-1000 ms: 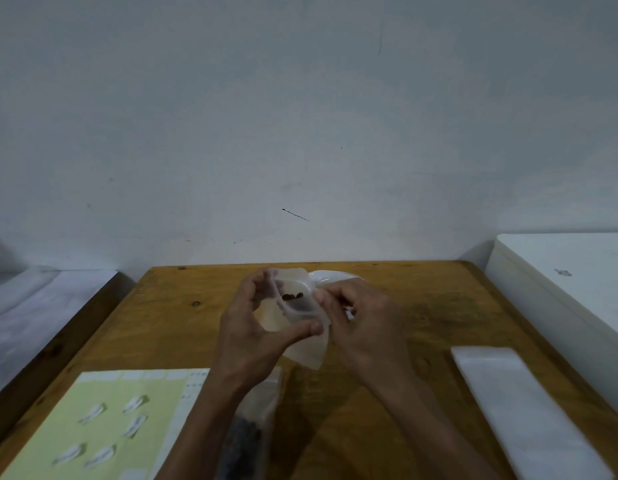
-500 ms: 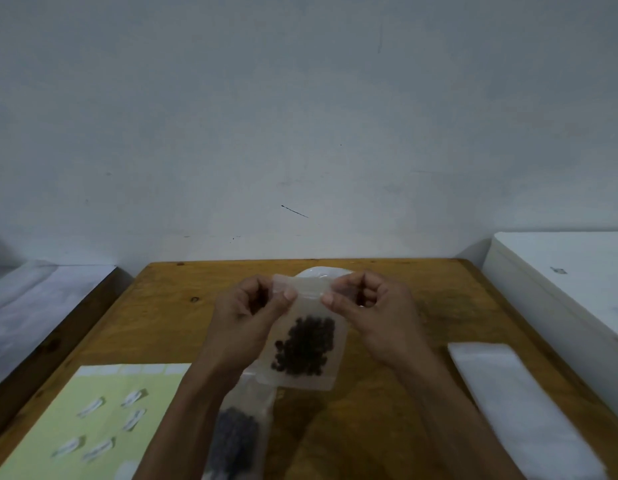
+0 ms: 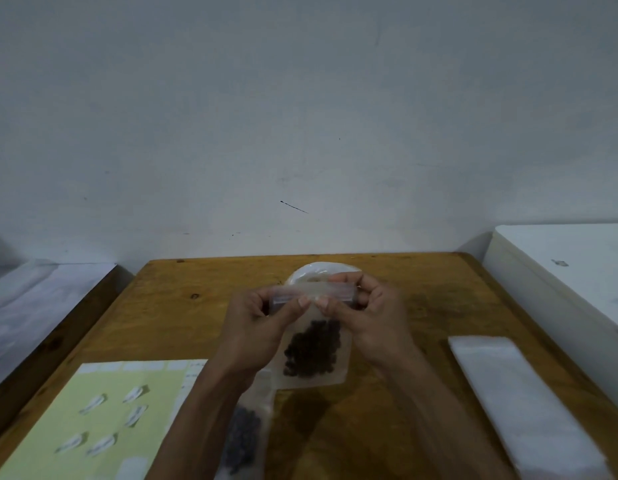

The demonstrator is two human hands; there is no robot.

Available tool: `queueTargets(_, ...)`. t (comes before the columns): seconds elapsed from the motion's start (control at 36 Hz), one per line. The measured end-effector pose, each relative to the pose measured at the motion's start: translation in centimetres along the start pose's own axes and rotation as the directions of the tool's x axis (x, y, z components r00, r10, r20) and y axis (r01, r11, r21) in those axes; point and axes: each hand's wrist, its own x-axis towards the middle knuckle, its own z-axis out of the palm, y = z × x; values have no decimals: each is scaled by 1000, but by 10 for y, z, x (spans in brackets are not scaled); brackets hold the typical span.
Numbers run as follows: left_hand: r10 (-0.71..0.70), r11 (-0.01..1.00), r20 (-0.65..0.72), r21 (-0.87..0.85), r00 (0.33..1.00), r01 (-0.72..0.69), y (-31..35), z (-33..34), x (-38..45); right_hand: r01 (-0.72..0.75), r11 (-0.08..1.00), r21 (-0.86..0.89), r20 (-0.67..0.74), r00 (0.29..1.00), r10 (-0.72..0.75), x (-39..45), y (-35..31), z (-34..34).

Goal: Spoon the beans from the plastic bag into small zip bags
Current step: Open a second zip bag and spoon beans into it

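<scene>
No text, label, brand or number can be read anywhere. The pale yellow sheet (image 3: 93, 417) lying at the near left of the wooden table (image 3: 169, 317) carries small white stickers (image 3: 93, 403) and faint marks along its right edge, all too blurred to make out.

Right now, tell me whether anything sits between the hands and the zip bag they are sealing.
Nothing visible does. The left hand and right hand already pinch the top strip of the zip bag, which hangs above the table.
</scene>
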Motion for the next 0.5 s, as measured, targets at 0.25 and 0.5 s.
queueTargets(0.25, -52, 998, -20, -33, 998, 51, 2, -5, 1, -83, 989, 126, 144, 988, 65, -1, -6, -10)
queueTargets(0.5, -102, 975, -58, -204, 993, 88, 0, -5, -2, -134, 955, 263, 110, 988, 109, -5, -5, -8)
